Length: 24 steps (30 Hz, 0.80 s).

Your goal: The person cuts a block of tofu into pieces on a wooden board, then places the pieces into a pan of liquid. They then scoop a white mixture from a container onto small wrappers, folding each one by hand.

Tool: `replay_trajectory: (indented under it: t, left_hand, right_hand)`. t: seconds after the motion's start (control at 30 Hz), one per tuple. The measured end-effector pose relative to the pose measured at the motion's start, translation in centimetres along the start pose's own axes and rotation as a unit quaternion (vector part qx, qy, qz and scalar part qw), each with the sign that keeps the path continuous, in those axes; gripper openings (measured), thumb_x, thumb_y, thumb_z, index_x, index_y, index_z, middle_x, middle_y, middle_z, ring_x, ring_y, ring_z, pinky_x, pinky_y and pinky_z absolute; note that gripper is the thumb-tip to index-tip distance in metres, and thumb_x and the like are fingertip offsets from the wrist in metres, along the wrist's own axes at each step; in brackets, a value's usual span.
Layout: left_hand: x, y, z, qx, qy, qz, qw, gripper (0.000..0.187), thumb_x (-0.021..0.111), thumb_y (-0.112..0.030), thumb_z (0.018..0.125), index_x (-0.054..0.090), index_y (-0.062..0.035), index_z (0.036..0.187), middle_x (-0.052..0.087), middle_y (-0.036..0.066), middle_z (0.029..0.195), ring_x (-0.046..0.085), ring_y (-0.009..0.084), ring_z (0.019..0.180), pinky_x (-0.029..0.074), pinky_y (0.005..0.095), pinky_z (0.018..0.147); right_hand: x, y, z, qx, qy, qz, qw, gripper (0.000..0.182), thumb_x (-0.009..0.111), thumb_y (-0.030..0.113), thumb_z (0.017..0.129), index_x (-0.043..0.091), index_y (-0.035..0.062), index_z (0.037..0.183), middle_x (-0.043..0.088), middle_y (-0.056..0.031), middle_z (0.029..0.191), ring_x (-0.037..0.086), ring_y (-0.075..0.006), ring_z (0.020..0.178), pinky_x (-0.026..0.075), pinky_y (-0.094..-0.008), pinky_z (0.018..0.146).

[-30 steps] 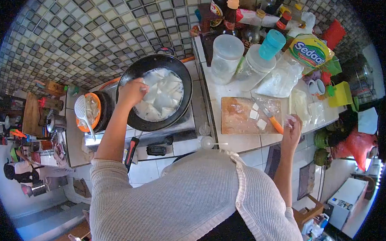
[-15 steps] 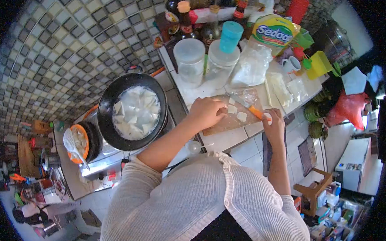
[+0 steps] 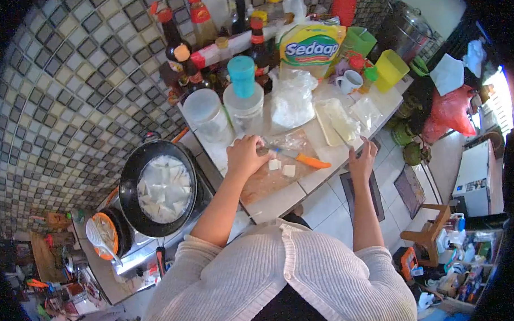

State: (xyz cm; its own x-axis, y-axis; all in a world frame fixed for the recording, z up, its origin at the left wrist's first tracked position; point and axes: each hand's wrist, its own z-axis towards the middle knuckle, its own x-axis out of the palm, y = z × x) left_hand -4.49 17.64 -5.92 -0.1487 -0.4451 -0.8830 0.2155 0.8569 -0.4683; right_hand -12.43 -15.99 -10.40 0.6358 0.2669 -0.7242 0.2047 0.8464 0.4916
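In the head view my left hand (image 3: 247,158) is at the left side of the wooden cutting board (image 3: 267,186), its fingers curled together; what they hold, if anything, is hidden. Small white square pieces (image 3: 289,170) lie beside it on the board. A knife with an orange handle (image 3: 313,161) rests across the board, its blade toward my left hand. My right hand (image 3: 363,161) is over the counter's front edge, fingers pinched on a thin, dark stick-like utensil whose kind I cannot make out. The utensil's far end reaches a pale tray (image 3: 330,124) with whitish contents.
A black wok (image 3: 130,204) of white pieces in liquid stands on the stove at left. A slotted ladle (image 3: 98,237) lies over an orange-rimmed bowl (image 3: 114,226). Behind the board are clear jars (image 3: 207,116), a plastic bag (image 3: 293,102), a Sedaap pouch (image 3: 312,49), bottles and a mug (image 3: 350,81).
My right hand has let go of the knife, now lying on the board, and holds a thin utensil near the tray. My left hand remains at the board. The view has shifted.
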Motion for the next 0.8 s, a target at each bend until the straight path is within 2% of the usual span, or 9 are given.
replay_trajectory:
  t: [0.07, 0.1, 0.23, 0.4, 0.47, 0.53, 0.67, 0.73, 0.8]
  left_hand:
    - [-0.1, -0.7, -0.1, 0.008, -0.017, 0.007, 1.0, 0.041, 0.075, -0.049, 0.067, 0.063, -0.0171, 0.091, 0.062, 0.001, 0.098, 0.058, 0.0264, 0.098, 0.042, 0.0474, 0.079]
    - [-0.3, -1.1, -0.2, 0.019, -0.017, 0.047, 0.999, 0.039, 0.074, -0.048, 0.068, 0.064, -0.0175, 0.091, 0.062, 0.001, 0.098, 0.058, 0.0257, 0.098, 0.041, 0.047, 0.078]
    - [-0.4, -3.2, -0.4, 0.004, -0.006, 0.118, 0.993, 0.034, 0.071, -0.048, 0.072, 0.067, -0.019, 0.089, 0.064, 0.0, 0.095, 0.059, 0.0234, 0.097, 0.036, 0.0465, 0.082]
    - [0.4, -4.3, -0.5, -0.003, 0.004, 0.133, 0.991, 0.026, 0.069, -0.041, 0.077, 0.066, -0.0207, 0.093, 0.067, 0.001, 0.093, 0.062, 0.0226, 0.091, 0.034, 0.0463, 0.083]
    - [0.7, -4.7, -0.6, -0.015, -0.008, 0.146, 0.989, 0.024, 0.07, -0.038, 0.077, 0.066, -0.0209, 0.094, 0.067, 0.001, 0.091, 0.062, 0.0223, 0.091, 0.034, 0.046, 0.083]
    - [0.9, -5.0, -0.6, -0.029, -0.019, 0.156, 0.987, 0.023, 0.07, -0.034, 0.077, 0.066, -0.021, 0.095, 0.068, 0.0, 0.09, 0.063, 0.022, 0.091, 0.034, 0.0457, 0.083]
    - [1.0, -5.5, -0.9, -0.101, -0.032, 0.111, 0.988, 0.023, 0.072, -0.03, 0.077, 0.065, -0.0205, 0.096, 0.069, -0.001, 0.092, 0.064, 0.021, 0.091, 0.038, 0.0451, 0.081]
    - [0.9, -5.8, -1.0, -0.13, -0.039, 0.087, 0.987, 0.023, 0.073, -0.029, 0.076, 0.065, -0.02, 0.096, 0.069, -0.001, 0.093, 0.065, 0.0208, 0.09, 0.039, 0.0448, 0.08]
    - [0.8, -6.1, -0.9, -0.169, -0.025, 0.076, 0.982, 0.025, 0.073, -0.031, 0.076, 0.064, -0.0188, 0.096, 0.07, -0.002, 0.094, 0.065, 0.0208, 0.091, 0.042, 0.0433, 0.079]
  right_hand:
    - [0.3, -0.9, 0.2, 0.088, 0.071, 0.009, 0.994, 0.046, 0.067, 0.016, 0.08, 0.051, 0.0118, 0.123, 0.051, -0.0191, 0.114, 0.052, -0.0318, 0.109, 0.044, -0.0401, 0.09]
    - [-0.9, 0.8, 0.5, 0.125, 0.116, 0.032, 0.985, 0.041, 0.067, 0.017, 0.081, 0.055, 0.0106, 0.119, 0.058, -0.015, 0.1, 0.061, -0.0282, 0.091, 0.049, -0.0378, 0.079]
    - [1.0, -1.1, 1.1, 0.086, 0.091, 0.146, 0.981, 0.023, 0.065, 0.015, 0.084, 0.062, 0.0078, 0.106, 0.061, -0.0072, 0.072, 0.059, -0.0177, 0.062, 0.049, -0.0315, 0.061]
    - [2.9, -2.2, 5.0, 0.071, 0.006, 0.257, 0.964, 0.017, 0.059, 0.013, 0.09, 0.061, 0.0047, 0.105, 0.062, -0.0041, 0.079, 0.056, -0.0127, 0.061, 0.046, -0.0264, 0.057]
    - [3.8, -2.1, 6.4, 0.205, 0.088, 0.466, 0.856, 0.022, 0.055, 0.021, 0.094, 0.062, 0.003, 0.104, 0.058, -0.001, 0.082, 0.052, -0.0103, 0.062, 0.044, -0.0243, 0.057]
    - [4.4, -1.9, 7.3, 0.254, 0.129, 0.468, 0.836, 0.023, 0.047, 0.018, 0.097, 0.06, 0.0001, 0.105, 0.059, -0.0028, 0.085, 0.054, -0.011, 0.063, 0.043, -0.0227, 0.05]
    - [3.5, -2.4, 8.2, 0.072, 0.149, 0.373, 0.913, 0.025, 0.043, 0.019, 0.097, 0.06, 0.0015, 0.106, 0.062, -0.0091, 0.088, 0.061, -0.0196, 0.073, 0.049, -0.0321, 0.061]
    - [2.4, -2.4, 8.7, -0.154, 0.062, 0.156, 0.974, 0.028, 0.042, 0.02, 0.097, 0.061, 0.0018, 0.104, 0.063, -0.0143, 0.089, 0.063, -0.0281, 0.08, 0.049, -0.0378, 0.071]
    - [1.6, -2.8, 8.5, -0.135, 0.095, 0.161, 0.973, 0.029, 0.041, 0.022, 0.097, 0.061, 0.0017, 0.103, 0.063, -0.0155, 0.089, 0.063, -0.0311, 0.081, 0.049, -0.0393, 0.073]
